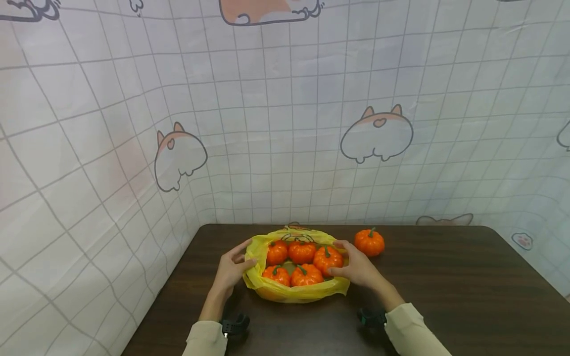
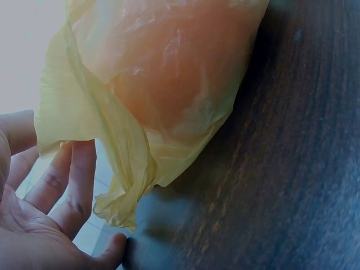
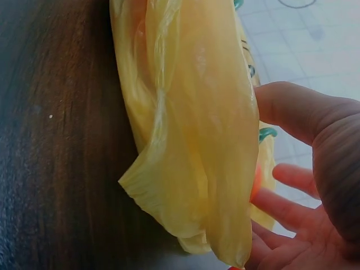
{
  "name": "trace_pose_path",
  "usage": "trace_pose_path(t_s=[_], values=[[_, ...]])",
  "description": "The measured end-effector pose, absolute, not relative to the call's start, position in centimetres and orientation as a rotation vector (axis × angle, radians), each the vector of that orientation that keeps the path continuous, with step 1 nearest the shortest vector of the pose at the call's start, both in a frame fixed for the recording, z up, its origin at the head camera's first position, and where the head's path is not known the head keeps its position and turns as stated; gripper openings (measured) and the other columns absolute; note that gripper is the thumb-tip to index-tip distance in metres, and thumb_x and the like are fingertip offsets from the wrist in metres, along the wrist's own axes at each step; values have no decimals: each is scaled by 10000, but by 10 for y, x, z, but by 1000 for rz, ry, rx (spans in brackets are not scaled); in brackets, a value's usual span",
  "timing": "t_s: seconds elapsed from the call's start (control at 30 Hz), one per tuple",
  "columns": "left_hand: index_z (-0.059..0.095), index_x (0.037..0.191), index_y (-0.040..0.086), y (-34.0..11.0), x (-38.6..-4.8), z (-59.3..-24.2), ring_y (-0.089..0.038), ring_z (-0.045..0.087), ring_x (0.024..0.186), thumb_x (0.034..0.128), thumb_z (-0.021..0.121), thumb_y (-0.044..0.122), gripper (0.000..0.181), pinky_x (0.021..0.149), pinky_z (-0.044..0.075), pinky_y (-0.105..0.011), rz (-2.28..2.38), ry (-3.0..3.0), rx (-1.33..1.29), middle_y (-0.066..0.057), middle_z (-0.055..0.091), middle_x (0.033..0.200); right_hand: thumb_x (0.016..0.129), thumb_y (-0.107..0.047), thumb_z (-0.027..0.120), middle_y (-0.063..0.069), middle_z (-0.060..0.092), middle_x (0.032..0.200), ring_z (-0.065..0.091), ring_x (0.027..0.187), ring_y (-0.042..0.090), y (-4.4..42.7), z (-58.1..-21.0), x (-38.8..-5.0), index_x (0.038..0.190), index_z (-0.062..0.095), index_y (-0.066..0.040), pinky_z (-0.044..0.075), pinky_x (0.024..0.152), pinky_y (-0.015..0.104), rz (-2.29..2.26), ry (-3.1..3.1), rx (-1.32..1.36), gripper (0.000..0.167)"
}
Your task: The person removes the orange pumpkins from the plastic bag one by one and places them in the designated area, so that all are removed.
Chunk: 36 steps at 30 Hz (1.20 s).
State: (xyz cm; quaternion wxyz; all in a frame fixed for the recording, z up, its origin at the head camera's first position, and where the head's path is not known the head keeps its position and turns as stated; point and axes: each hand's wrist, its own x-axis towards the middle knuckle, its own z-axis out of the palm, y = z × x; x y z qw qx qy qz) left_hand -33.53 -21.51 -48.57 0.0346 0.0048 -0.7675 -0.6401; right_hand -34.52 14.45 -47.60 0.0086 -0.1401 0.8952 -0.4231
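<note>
A crinkled yellow plastic bag (image 1: 296,295) stands mouth-up on the dark table with several small orange pumpkins (image 1: 302,252) inside. My left hand (image 1: 229,271) holds its left rim, thumb over the edge and fingers outside; in the left wrist view some fingertips are hidden behind the plastic. At the right rim, my right hand (image 1: 359,264) reaches over the edge with thumb and fingers spread, right beside a green-stemmed pumpkin (image 1: 328,260). In the right wrist view the thumb tip passes behind the bag (image 3: 208,129), and a fingertip is close to the orange surface.
One more pumpkin (image 1: 369,243) rests outside the bag, beyond my right hand. The brown wooden table (image 1: 454,291) extends to the right. A white gridded cloth (image 1: 303,123) with cartoon animals hangs behind and to the sides.
</note>
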Motion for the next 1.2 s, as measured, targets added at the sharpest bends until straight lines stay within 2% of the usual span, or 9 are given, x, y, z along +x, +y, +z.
trace_pose_path(t_s=[0.23, 0.4, 0.47, 0.6, 0.7, 0.87, 1.03, 1.2], values=[[587, 1466, 235, -214, -334, -486, -232, 655, 1092, 923, 752, 88, 586, 799, 590, -328, -1956, -2371, 20, -151, 741, 1127, 837, -303, 855, 188, 500, 1535, 515, 1358, 415, 146, -485, -347, 1518, 422, -55, 415, 1105, 603, -1286, 2801, -442, 845], [591, 1461, 246, -215, -335, -486, -219, 662, 1061, 925, 746, 81, 581, 796, 588, -322, -1970, -2368, 14, -161, 737, 1143, 842, -233, 854, 211, 510, 1517, 536, 1333, 415, 146, -490, -348, 1521, 412, -45, 425, 1099, 595, -1299, 2815, -451, 831], [592, 1460, 252, -215, -336, -485, -250, 677, 1038, 927, 741, 75, 581, 792, 589, -327, -1985, -2359, 6, -182, 735, 1148, 843, -195, 851, 212, 521, 1501, 552, 1312, 412, 145, -491, -349, 1520, 412, -43, 446, 1082, 584, -1317, 2821, -457, 821], [593, 1460, 247, -215, -335, -485, -304, 638, 1170, 931, 738, 77, 575, 820, 593, -343, -1966, -2365, -3, -188, 712, 1217, 833, -168, 858, 208, 544, 1460, 572, 1279, 406, 145, -492, -350, 1516, 419, -48, 474, 1052, 574, -1346, 2821, -454, 821], [594, 1459, 256, -216, -336, -486, -297, 618, 1211, 928, 743, 82, 578, 831, 591, -337, -1958, -2374, 2, -176, 707, 1235, 815, -181, 875, 204, 559, 1428, 582, 1257, 401, 146, -492, -351, 1511, 430, -57, 485, 1037, 569, -1353, 2830, -462, 836], [591, 1459, 269, -217, -338, -487, -225, 684, 1030, 922, 754, 91, 588, 789, 588, -324, -1980, -2366, -4, -174, 734, 1161, 801, -191, 887, 212, 551, 1400, 593, 1232, 412, 148, -489, -351, 1512, 441, -96, 534, 975, 533, -1424, 2806, -493, 845], [584, 1469, 233, -217, -337, -488, -198, 679, 1030, 925, 750, 88, 587, 797, 593, -336, -1968, -2367, -8, -176, 726, 1180, 813, -211, 883, 259, 489, 1430, 582, 1236, 444, 150, -486, -351, 1512, 444, -116, 567, 938, 488, -1499, 2727, -532, 831], [586, 1467, 235, -217, -337, -488, -202, 689, 1004, 922, 750, 77, 591, 783, 594, -332, -1983, -2352, -9, -175, 734, 1173, 830, -254, 872, 251, 429, 1455, 548, 1245, 428, 153, -481, -349, 1523, 459, -171, 572, 929, 457, -1538, 2668, -548, 811]])
